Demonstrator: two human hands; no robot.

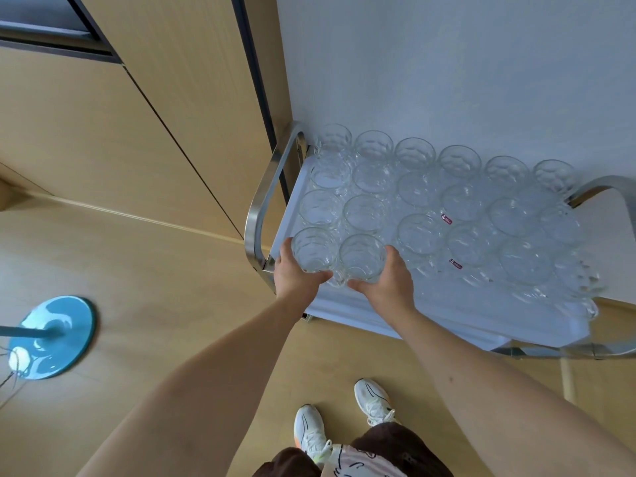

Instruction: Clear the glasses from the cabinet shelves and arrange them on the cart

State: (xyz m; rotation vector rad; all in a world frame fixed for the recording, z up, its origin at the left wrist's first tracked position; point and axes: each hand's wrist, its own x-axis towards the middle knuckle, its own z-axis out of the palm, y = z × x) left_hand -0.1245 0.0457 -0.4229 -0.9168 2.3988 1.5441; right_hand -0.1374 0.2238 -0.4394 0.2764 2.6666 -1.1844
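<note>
A white cart top (351,309) with steel handles carries several clear glass mugs in rows. My left hand (296,275) grips a glass mug (315,248) at the cart's near left corner. Right beside it, my right hand (387,282) grips a second glass mug (361,256). Both mugs stand upright, level with the rows behind them, and touch each other. I cannot tell whether their bases rest on the cart. Two mugs further right bear small red labels (446,219).
The cart's left steel handle (263,204) curves up next to my left hand; the right handle (605,187) stands at the far right. Wooden cabinet doors (144,115) fill the left. A blue round stand base (51,337) sits on the wood floor at left.
</note>
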